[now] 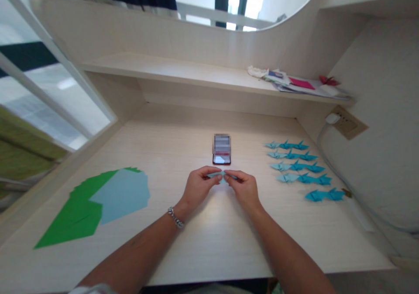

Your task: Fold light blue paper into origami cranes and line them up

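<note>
Between my two hands is a small piece of light blue folded paper (223, 177), held just in front of the phone. My left hand (202, 184) pinches its left side between thumb and fingers. On the other side, my right hand (242, 186) grips the paper the same way, with the thumbs close together. Fingers cover much of the paper, so its exact folded shape is hard to make out. A phone (221, 149) lies on the desk beyond the hands, its screen lit and partly blurred.
Rows of blue folded paper cranes (296, 166) stand at the right. Fanned green sheets (73, 217) and light blue sheets (126, 195) lie at the left. A shelf (183, 73) with papers (294, 83) runs across the back. A charger cable (343, 185) trails along the right wall.
</note>
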